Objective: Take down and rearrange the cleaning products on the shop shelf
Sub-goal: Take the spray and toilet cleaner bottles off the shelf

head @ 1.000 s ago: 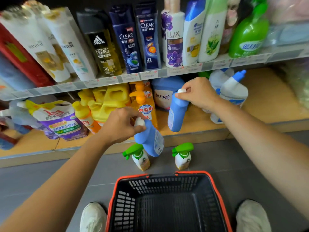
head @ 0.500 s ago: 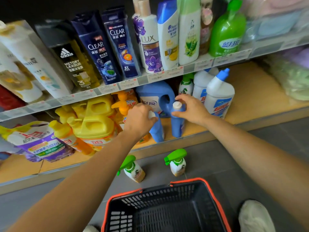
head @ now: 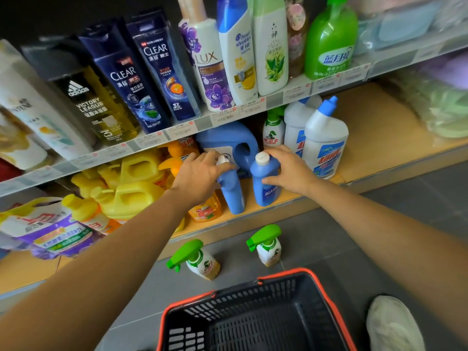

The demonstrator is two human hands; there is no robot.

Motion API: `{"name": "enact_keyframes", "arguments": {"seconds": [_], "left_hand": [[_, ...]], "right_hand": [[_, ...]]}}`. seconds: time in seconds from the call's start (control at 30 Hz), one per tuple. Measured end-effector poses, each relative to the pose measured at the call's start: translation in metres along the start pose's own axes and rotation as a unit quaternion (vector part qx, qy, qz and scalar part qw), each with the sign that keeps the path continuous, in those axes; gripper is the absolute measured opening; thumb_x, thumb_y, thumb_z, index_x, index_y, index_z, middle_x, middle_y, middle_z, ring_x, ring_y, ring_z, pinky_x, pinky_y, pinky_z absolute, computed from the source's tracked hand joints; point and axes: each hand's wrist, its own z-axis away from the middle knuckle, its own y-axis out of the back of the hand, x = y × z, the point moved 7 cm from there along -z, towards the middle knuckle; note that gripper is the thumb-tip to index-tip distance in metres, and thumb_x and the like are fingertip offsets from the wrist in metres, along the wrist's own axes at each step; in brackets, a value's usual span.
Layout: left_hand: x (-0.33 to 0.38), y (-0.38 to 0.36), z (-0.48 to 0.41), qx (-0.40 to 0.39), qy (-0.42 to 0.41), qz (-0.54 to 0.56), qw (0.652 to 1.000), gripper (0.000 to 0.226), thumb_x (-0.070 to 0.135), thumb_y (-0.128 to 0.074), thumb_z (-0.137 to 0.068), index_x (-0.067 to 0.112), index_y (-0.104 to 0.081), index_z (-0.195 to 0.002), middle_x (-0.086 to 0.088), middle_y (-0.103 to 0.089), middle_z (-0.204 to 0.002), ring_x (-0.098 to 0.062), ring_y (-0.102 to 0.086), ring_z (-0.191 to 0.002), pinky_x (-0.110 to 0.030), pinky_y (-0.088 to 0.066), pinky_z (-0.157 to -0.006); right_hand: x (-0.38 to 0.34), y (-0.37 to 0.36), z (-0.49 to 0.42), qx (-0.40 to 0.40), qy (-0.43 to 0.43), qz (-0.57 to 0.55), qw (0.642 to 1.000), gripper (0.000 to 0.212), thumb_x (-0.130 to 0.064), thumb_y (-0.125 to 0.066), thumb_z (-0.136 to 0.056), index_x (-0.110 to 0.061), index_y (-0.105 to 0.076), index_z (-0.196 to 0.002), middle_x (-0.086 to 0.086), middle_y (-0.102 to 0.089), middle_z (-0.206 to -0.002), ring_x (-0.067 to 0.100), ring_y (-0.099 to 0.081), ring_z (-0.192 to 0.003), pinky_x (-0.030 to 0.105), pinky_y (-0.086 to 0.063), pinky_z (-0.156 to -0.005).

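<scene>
Moved since a second ago: the left blue bottle, then in the air, now stands at the lower shelf's front edge, just beside the right blue bottle. My left hand curls round its neck; my right hand grips the other's shoulder.

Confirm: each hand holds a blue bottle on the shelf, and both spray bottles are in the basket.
No: the head view shows both spray bottles on the floor, outside the basket. Left hand and right hand each hold a blue bottle on the shelf.
</scene>
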Motion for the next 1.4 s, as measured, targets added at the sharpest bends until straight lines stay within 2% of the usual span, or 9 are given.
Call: {"name": "enact_keyframes", "arguments": {"seconds": [0.37,0.5,0.63,0.77,0.87,0.97,1.1,1.23,1.4], "left_hand": [[-0.009,0.009,-0.007,0.051,0.161,-0.015,0.985,0.071,0.082,-0.053,-0.078,0.017,-0.065,-0.105,-0.005,-0.069,-0.101,-0.027,-0.06,-0.094,-0.04,-0.038,-0.079],[-0.003,0.006,-0.008,0.051,0.143,0.046,0.987,0.068,0.073,-0.057,-0.082,0.02,-0.061,-0.124,-0.005,-0.065,-0.12,-0.027,-0.057,-0.108,-0.041,-0.042,-0.088],[0.024,0.003,-0.011,0.046,0.047,0.155,0.986,0.084,0.064,-0.062,-0.085,0.028,-0.034,-0.155,0.001,-0.047,-0.153,-0.025,-0.045,-0.136,-0.044,-0.039,-0.104],[0.047,0.013,-0.027,0.079,0.024,0.122,0.989,0.089,0.062,-0.059,-0.088,0.036,-0.013,-0.16,0.0,-0.039,-0.159,-0.028,-0.039,-0.144,-0.055,-0.03,-0.114],[0.056,0.007,-0.046,0.043,0.023,0.163,0.985,0.073,0.057,-0.061,-0.091,0.036,-0.032,-0.155,0.001,-0.043,-0.154,-0.028,-0.046,-0.136,-0.049,-0.04,-0.105],[0.055,-0.001,-0.056,0.038,0.047,0.221,0.973,0.053,0.044,-0.066,-0.093,0.032,-0.051,-0.142,0.001,-0.052,-0.139,-0.027,-0.058,-0.117,-0.04,-0.049,-0.084],[0.046,-0.004,-0.059,0.065,0.107,0.271,0.954,0.044,0.033,-0.068,-0.088,0.028,-0.06,-0.131,-0.001,-0.057,-0.13,-0.029,-0.061,-0.11,-0.041,-0.052,-0.081],[0.057,0.006,-0.069,0.079,0.118,0.198,0.97,0.046,0.038,-0.068,-0.082,0.028,-0.065,-0.126,-0.002,-0.061,-0.127,-0.029,-0.055,-0.115,-0.042,-0.042,-0.096],[0.084,0.025,-0.1,0.099,0.11,0.271,0.951,0.044,0.033,-0.066,-0.084,0.018,-0.064,-0.125,-0.008,-0.067,-0.109,-0.031,-0.06,-0.104,-0.041,-0.049,-0.085]], "right_hand": [[0.018,-0.016,0.005,0.002,-0.042,-0.014,0.999,0.071,-0.015,-0.079,-0.081,-0.028,-0.047,-0.144,-0.001,-0.067,-0.117,0.013,-0.063,-0.076,0.023,-0.048,-0.073],[0.017,-0.026,0.0,0.008,-0.066,-0.044,0.997,0.071,-0.013,-0.077,-0.084,-0.02,-0.045,-0.147,0.006,-0.068,-0.113,0.024,-0.067,-0.089,0.042,-0.055,-0.089],[0.022,-0.027,0.003,-0.025,-0.091,-0.195,0.976,0.073,-0.001,-0.073,-0.086,-0.01,-0.039,-0.149,0.011,-0.058,-0.138,0.027,-0.061,-0.12,0.036,-0.051,-0.099],[0.031,-0.014,0.013,-0.024,-0.125,-0.23,0.965,0.073,-0.003,-0.071,-0.088,-0.016,-0.038,-0.152,0.007,-0.057,-0.141,0.024,-0.061,-0.12,0.04,-0.05,-0.103],[0.04,0.008,0.023,0.053,-0.118,-0.09,0.987,0.055,-0.015,-0.073,-0.088,-0.015,-0.054,-0.14,0.005,-0.068,-0.123,0.021,-0.065,-0.109,0.042,-0.053,-0.098],[0.054,0.04,0.044,0.222,-0.136,0.023,0.965,0.024,-0.031,-0.078,-0.083,-0.015,-0.07,-0.099,0.002,-0.071,-0.084,0.02,-0.066,-0.08,0.036,-0.057,-0.073],[0.085,0.087,0.059,0.37,-0.207,-0.008,0.906,0.057,-0.038,-0.089,-0.064,-0.017,-0.052,-0.103,0.003,-0.057,-0.106,0.017,-0.053,-0.097,0.023,-0.048,-0.073],[0.104,0.111,0.023,0.224,-0.181,-0.07,0.955,0.11,-0.029,-0.093,-0.063,-0.027,-0.028,-0.152,0.002,-0.039,-0.146,0.008,-0.038,-0.125,0.028,-0.038,-0.099],[0.114,0.114,0.004,0.119,-0.13,-0.107,0.978,0.093,-0.024,-0.094,-0.062,-0.031,-0.043,-0.14,-0.002,-0.057,-0.131,0.017,-0.057,-0.118,0.047,-0.052,-0.099]]}}
